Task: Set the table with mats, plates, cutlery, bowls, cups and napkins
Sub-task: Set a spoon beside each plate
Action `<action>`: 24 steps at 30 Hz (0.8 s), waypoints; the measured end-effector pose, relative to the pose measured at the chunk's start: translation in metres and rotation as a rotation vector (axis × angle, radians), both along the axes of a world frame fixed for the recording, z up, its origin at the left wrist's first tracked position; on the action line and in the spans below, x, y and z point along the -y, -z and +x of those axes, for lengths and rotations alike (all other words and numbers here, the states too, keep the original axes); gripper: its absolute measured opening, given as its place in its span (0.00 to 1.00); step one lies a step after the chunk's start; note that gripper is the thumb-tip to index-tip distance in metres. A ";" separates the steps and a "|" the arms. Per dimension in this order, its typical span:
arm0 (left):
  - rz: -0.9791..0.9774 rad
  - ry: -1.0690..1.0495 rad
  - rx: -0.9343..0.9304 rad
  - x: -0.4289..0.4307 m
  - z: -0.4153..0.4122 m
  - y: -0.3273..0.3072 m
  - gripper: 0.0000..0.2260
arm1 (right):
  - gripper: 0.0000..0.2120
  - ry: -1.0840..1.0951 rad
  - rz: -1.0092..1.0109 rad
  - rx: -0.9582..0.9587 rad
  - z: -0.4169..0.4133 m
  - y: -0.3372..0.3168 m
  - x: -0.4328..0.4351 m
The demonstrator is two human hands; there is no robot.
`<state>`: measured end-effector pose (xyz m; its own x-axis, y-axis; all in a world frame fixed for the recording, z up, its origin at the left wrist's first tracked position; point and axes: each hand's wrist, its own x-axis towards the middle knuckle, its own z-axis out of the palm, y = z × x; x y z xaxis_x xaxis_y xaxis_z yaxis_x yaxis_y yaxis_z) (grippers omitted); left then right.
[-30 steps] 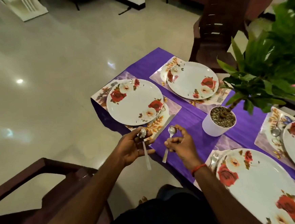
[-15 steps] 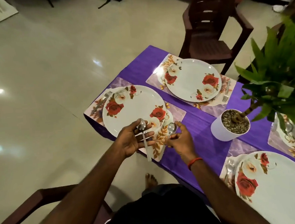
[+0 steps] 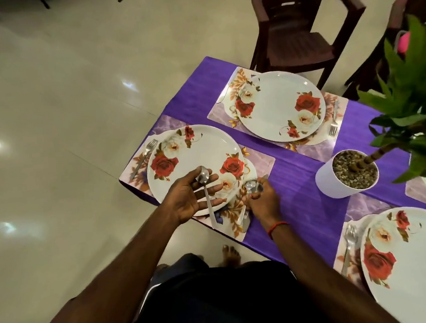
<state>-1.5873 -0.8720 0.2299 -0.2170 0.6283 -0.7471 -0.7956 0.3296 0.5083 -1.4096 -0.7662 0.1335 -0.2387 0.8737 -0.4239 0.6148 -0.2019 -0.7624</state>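
Observation:
My left hand (image 3: 188,200) hovers over the near edge of a floral plate (image 3: 193,152) and holds a steel spoon (image 3: 205,185) under the thumb, across nearly straight fingers. My right hand (image 3: 261,202) pinches a second spoon (image 3: 252,186) low over the right strip of the plate's mat (image 3: 261,161), bowl end pointing away from me. A fork (image 3: 144,157) lies on the mat left of that plate.
A purple cloth (image 3: 297,180) covers the table. Another plate (image 3: 279,105) on a mat with a fork (image 3: 333,120) lies across the table, and a third plate (image 3: 416,267) with a fork (image 3: 348,242) at right. A white plant pot (image 3: 333,180) stands mid-table. A dark chair (image 3: 298,27) stands beyond.
Both hands moved forward toward the near-left setting. My right hand lowered its spoon onto the mat strip right of the plate; my left hand now hangs over the plate's edge.

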 end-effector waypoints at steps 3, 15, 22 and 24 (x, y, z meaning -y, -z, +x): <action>-0.016 0.026 0.000 -0.001 -0.006 0.004 0.19 | 0.30 -0.011 0.013 -0.010 0.000 -0.001 0.003; -0.055 0.120 -0.011 -0.010 -0.028 0.013 0.19 | 0.27 -0.142 0.172 0.126 -0.015 -0.005 0.009; -0.051 0.164 -0.013 -0.018 -0.042 0.014 0.19 | 0.25 -0.147 0.136 0.159 -0.020 -0.012 0.010; -0.044 0.173 -0.019 -0.020 -0.046 0.014 0.19 | 0.25 -0.150 0.137 0.170 -0.022 -0.013 0.009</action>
<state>-1.6328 -0.8519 0.2156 -0.1222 0.6240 -0.7718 -0.7155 0.4836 0.5042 -1.4311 -0.7750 0.1461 -0.3055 0.8859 -0.3492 0.7520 -0.0005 -0.6592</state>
